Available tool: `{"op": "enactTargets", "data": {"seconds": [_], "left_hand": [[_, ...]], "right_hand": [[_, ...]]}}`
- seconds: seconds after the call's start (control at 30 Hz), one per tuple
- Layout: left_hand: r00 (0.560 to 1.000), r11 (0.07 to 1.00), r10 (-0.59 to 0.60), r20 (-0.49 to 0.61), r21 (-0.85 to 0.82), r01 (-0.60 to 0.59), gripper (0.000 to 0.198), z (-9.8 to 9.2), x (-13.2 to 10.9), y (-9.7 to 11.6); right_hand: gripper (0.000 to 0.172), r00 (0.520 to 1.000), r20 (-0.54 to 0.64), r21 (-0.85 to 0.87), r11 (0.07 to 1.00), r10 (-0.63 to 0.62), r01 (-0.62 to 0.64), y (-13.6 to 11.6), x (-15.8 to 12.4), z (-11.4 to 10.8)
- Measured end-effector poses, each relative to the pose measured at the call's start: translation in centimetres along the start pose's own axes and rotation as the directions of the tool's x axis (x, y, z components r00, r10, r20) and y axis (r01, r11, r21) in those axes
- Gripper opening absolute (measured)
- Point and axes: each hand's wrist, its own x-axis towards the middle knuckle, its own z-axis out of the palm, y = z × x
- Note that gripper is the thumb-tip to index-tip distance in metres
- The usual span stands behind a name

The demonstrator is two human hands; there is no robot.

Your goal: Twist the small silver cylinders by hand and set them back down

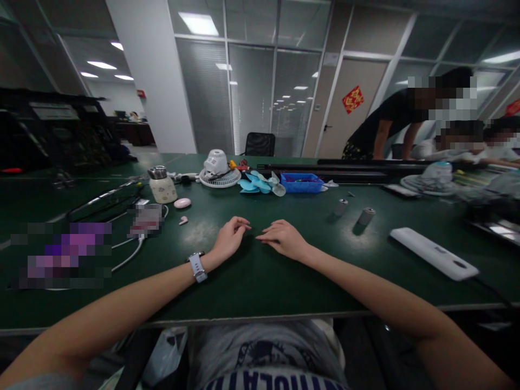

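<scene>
My left hand rests on the green table, a watch on its wrist, fingers loosely curled with thumb and forefinger near each other; nothing shows in them. My right hand lies flat beside it, fingers stretched toward the left hand, holding nothing. The fingertips of both hands nearly meet. Nearest things are a small pink earbud and a pink oval case to the left.
A white fan base on its grille, light-blue fan blades, a blue tray, a small jar, two grey cylinders, a white power strip and cables lie around. Other people are at the far right.
</scene>
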Motion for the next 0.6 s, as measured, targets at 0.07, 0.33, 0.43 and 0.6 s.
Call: {"op": "enactTargets", "data": {"seconds": [0.07, 0.33, 0.43, 0.6], "left_hand": [[1.0, 1.0, -0.012, 0.007, 0.009, 0.012, 0.018, -0.1, -0.2, 0.3], [0.999, 0.999, -0.033, 0.038, 0.03, 0.032, 0.019, -0.3, -0.3, 0.6], [0.999, 0.999, -0.024, 0.045, 0.03, 0.022, 0.019, -0.3, -0.2, 0.2], [0.998, 0.999, -0.009, 0.054, 0.035, 0.007, 0.019, -0.3, -0.1, 0.0]], "right_hand": [[0.025, 0.992, -0.1, -0.104, 0.99, 0.08, -0.09, 1.7, -0.3, -2.0], [0.037, 0.491, -0.514, -0.369, 0.335, 0.704, -0.867, 13.7, -9.2, -14.4], [0.037, 0.288, -0.439, -0.35, 0.133, 0.851, -0.927, 16.2, -12.7, -15.9], [0.04, 0.163, -0.337, -0.32, 0.05, 0.927, -0.946, 16.9, -14.0, -15.6]]}}
